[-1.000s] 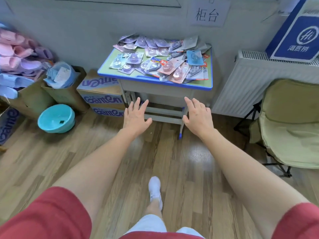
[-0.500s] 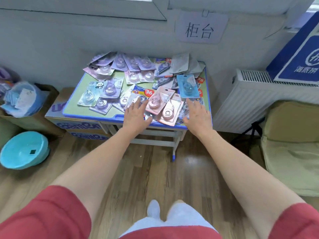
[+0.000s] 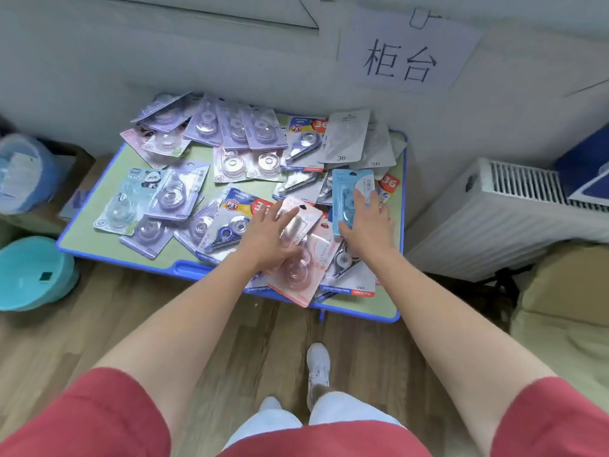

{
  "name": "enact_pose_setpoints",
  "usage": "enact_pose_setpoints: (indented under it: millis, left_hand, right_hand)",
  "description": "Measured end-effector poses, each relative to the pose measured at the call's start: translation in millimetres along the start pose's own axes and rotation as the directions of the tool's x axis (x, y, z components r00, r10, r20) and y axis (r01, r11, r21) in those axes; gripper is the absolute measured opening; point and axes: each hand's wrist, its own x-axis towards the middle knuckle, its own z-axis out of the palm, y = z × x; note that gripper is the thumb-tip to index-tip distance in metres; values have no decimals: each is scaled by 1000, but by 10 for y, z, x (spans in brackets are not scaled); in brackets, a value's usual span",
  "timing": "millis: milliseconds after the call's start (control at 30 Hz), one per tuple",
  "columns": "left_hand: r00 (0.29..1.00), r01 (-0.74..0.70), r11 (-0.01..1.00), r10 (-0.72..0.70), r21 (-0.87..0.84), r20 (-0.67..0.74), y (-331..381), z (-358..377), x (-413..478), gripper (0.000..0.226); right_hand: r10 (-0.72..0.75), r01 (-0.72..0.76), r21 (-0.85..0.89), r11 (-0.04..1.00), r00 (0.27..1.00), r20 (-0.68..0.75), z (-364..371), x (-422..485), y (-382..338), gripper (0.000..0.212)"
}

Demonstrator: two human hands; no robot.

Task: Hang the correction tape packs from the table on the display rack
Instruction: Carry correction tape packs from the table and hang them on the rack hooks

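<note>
Table [image 3: 191, 268]: blue rim, green top, against the wall, used as reference below. Radiator [image 3: 487, 219] to its right. Paper sign [image 3: 405, 51] on the wall above its right half. Teal basin [image 3: 33, 272] on the floor off its left front corner.

Correction tape packs [image 3: 230, 143] all lie loose on the tabletop, overlapping. Purple ones are mostly at the back and left, mixed colours at front right.

Pink pack [image 3: 306, 225] is at the table's front right and sticks out past the front rim. Blue pack [image 3: 342, 192] is just behind it, towards the right edge.

Left hand [image 3: 267, 239] is above the front centre, fingers straight and spread, lying on the pink pack, no grasp. Right hand [image 3: 369, 225] lies flat on the blue pack, thumb at its lower left corner, not closed round it.
</note>
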Motion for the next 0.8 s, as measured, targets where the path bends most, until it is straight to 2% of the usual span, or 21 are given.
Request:
enact_pose_setpoints:
  millis: [100, 300, 600, 800]
  left_hand:
    - [1000, 19, 1000, -19, 10, 14, -10, 38, 97, 78]
    - [999, 1, 997, 2, -76, 37, -37, 30, 149, 69]
    - [990, -87, 985, 69, -146, -127, 26, -17, 121, 62]
    - [980, -178, 970, 159, -167, -120, -14, -128, 110, 61]
  right_hand:
    - [-3, 3, 6, 1000, 999, 35, 33, 148, -6, 78]
    - [19, -19, -3, 1000, 999, 43, 68, 288, -102, 87]
    - [64, -65, 64, 996, 998, 17, 51, 182, -174, 86]
    - [158, -152, 84, 985, 985, -63, -20, -134, -189, 87]
